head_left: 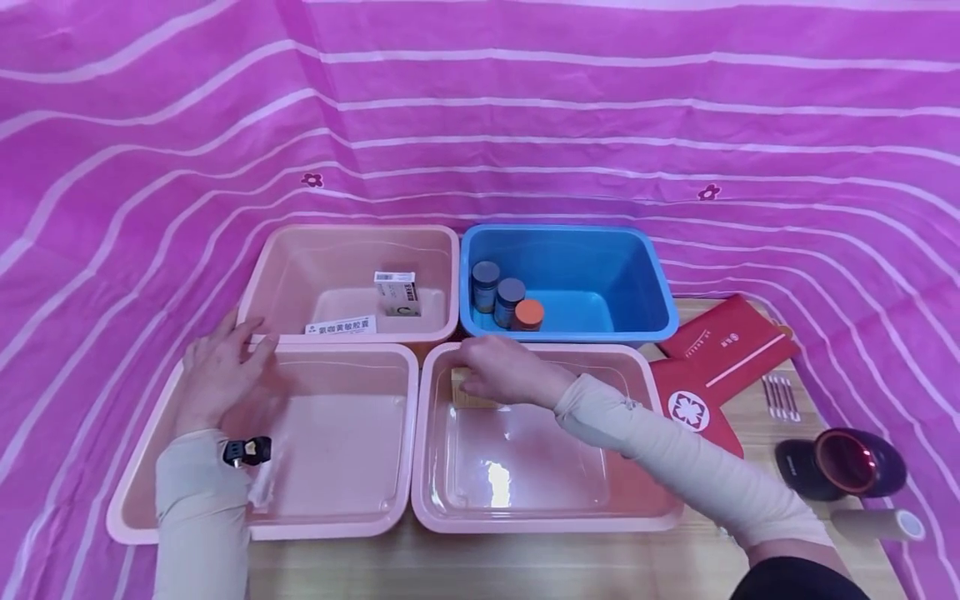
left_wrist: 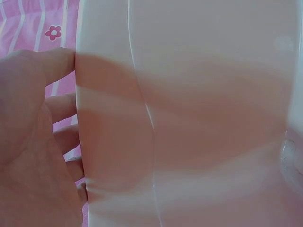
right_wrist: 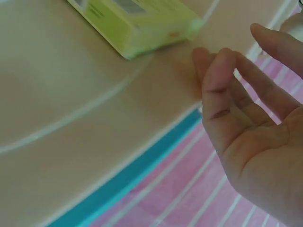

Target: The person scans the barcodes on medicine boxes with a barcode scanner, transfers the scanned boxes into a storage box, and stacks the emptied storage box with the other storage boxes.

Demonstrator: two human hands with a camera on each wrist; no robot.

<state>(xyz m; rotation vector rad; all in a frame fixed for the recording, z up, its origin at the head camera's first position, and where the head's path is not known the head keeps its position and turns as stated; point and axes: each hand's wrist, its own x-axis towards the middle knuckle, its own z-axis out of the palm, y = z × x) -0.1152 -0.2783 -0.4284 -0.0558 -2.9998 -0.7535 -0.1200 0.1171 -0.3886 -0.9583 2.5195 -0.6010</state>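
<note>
Left hand (head_left: 221, 375): open, fingers resting on far-left rim of near pink bin (head_left: 150, 433).
Right hand (head_left: 506, 371): open, empty, hovering beside green box (right_wrist: 137, 21).
Risk: box knocked against bin wall by loose fingers; bin sliding toward counter edge.

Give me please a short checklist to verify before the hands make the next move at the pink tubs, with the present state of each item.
1. Left hand steadies the front left pink tub at its far left rim: ok.
2. Right hand is over the front right pink tub, fingers relaxed, holding nothing: ok.
3. Yellow-green box lies on the tub floor, apart from the fingers: ok.
4. Box is whole and closed: cannot tell.
5. Blue tub with its three jars stands apart from both hands: ok.
</note>
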